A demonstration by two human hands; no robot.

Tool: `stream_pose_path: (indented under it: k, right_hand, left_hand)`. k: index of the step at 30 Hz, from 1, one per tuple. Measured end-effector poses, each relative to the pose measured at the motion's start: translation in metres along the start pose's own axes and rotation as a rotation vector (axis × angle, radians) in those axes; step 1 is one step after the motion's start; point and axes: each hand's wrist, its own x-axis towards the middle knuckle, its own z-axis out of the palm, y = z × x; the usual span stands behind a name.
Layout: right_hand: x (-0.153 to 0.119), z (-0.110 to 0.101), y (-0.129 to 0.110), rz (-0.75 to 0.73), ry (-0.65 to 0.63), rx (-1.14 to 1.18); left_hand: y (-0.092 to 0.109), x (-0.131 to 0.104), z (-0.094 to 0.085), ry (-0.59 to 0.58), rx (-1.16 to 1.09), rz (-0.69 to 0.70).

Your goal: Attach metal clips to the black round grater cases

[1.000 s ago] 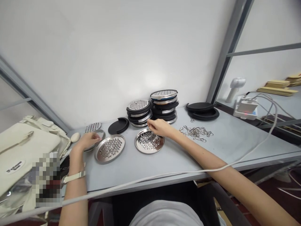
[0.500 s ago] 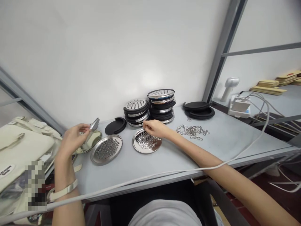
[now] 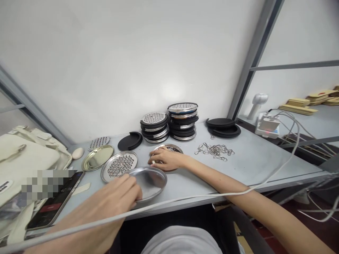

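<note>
My left hand (image 3: 123, 192), closed, grips the left edge of a plain round metal dish (image 3: 148, 183) near the table's front edge. My right hand (image 3: 164, 158) lies with fingers apart over a round metal grater plate (image 3: 173, 147), partly hiding it. Left of them is a second grater plate (image 3: 119, 165), with a gold-coloured dish (image 3: 97, 157) beside it and a small perforated plate (image 3: 98, 143) behind. A black ring-edged holder (image 3: 130, 141) lies near two stacks of graters in black holders, the shorter (image 3: 154, 119) and the taller (image 3: 183, 107).
Metal clips (image 3: 217, 150) lie in a pile right of my right hand, before black holders (image 3: 224, 127). A white cable (image 3: 185, 196) crosses the front. At the left are a cream bag (image 3: 31, 155) and a phone (image 3: 57, 201).
My left hand has come from the back left to the front and now holds a plain dish. My right hand has spread out over the grater plate. The small plate now lies at the back left.
</note>
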Motion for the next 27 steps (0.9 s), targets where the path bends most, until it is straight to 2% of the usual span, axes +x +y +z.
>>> stream_pose_path:
  k: [5,8,9,12,15,18,21,22,23,24,25,27]
  right_hand:
    - [-0.006,-0.01,0.01,0.08,0.016,-0.074]
    - [-0.008,-0.015,0.013,0.129,0.026,-0.109]
    - [-0.009,-0.017,0.013,0.143,0.03,-0.122]
    - [-0.009,-0.02,0.013,0.167,0.035,-0.153]
    - [-0.009,-0.021,0.013,0.182,0.046,-0.168]
    - [-0.009,-0.021,0.015,0.189,0.053,-0.177]
    - [-0.009,-0.02,0.018,0.186,0.06,-0.185]
    - [-0.009,-0.019,0.019,0.184,0.063,-0.188]
    - [-0.009,-0.018,0.019,0.183,0.066,-0.191]
    - [-0.009,-0.017,0.02,0.183,0.07,-0.193]
    - [-0.009,-0.016,0.021,0.182,0.072,-0.194]
    - [-0.008,-0.015,0.021,0.182,0.076,-0.193]
  left_hand:
    - [0.011,-0.012,0.009,-0.024,-0.014,0.108]
    - [0.019,-0.004,0.012,0.032,-0.005,0.14]
    - [0.022,0.001,0.015,0.012,-0.009,0.143]
    - [0.028,0.017,0.03,-0.112,-0.087,0.046]
    - [0.028,0.027,0.045,-0.161,-0.122,-0.008]
    - [0.022,0.03,0.051,-0.234,-0.181,-0.042]
    - [-0.008,0.036,0.045,-0.325,-0.356,-0.022]
    - [-0.027,0.039,0.042,-0.378,-0.468,0.034]
    - [-0.05,0.043,0.04,-0.382,-0.542,0.064]
    - [-0.077,0.046,0.038,-0.286,-0.546,-0.018]
    - [-0.107,0.049,0.038,-0.127,-0.477,-0.167]
    - [-0.168,0.052,0.039,0.085,-0.186,-0.548]
